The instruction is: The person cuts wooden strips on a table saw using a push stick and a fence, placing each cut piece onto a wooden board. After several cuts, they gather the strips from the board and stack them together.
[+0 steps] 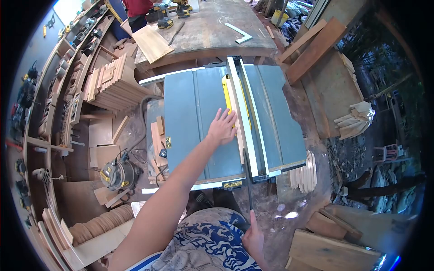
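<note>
Feed step, I judge: my open left hand (221, 128) steadies wood strip (240, 141), right hand (254, 240) grips push stick (250, 195); needs even pressure.

The saw table (181, 113) is in the middle. A wood strip (240, 144) lies on it, beside the fence (249, 144). Ahead is a bench (203, 34) with a square (243, 39) on top. Shelves (58, 90) stand left; a vacuum (120, 174) sits between them and the saw table.
</note>
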### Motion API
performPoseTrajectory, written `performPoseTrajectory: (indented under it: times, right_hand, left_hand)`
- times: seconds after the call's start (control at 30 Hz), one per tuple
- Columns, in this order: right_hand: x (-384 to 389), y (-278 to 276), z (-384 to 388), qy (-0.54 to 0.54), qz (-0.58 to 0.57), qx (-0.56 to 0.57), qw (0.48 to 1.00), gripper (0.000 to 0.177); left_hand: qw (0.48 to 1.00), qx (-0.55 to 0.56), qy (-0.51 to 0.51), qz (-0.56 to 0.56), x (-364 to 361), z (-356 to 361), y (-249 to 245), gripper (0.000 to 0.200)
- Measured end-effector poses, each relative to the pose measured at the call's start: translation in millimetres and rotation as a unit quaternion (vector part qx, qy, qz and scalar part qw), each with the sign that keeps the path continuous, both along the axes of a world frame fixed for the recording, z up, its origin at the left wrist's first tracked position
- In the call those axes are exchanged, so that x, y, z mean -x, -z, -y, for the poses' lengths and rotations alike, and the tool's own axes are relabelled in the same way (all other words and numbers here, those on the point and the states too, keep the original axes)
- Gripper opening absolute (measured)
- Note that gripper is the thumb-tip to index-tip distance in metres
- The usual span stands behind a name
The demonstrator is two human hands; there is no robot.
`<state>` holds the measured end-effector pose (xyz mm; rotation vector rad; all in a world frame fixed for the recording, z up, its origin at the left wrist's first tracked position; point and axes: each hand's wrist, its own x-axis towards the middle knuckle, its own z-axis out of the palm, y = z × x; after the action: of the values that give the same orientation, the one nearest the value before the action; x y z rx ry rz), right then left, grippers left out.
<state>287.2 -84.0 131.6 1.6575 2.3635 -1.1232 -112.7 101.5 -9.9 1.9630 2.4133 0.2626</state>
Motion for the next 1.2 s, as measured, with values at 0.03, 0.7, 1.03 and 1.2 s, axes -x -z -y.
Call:
performPoseTrajectory:
  times: [0.03, 0.7, 1.03, 1.2]
  right_hand:
    - [8.7, -0.9, -5.5, -0.003, -0.001, 0.000, 1.000, 0.073]
    - [155.6, 14.6, -130.0, -0.039, -0.026, -0.005, 0.999, 0.085]
    - [219.9, 10.5, -193.7, -0.028, -0.046, 0.060, 0.997, 0.081]
    - [267.6, 19.4, -241.0, -0.033, -0.065, 0.058, 0.996, 0.084]
  left_hand:
    - [1.000, 0.011, 0.002, -0.013, 9.2, -6.9, -0.8, 0.064]
    - [0.997, 0.050, -0.050, -0.017, 152.4, -132.6, 9.4, 0.083]
    - [0.993, 0.055, -0.097, 0.029, 212.5, -184.5, 12.9, 0.080]
    - [0.983, 0.006, -0.147, 0.109, 256.8, -224.9, 30.2, 0.070]
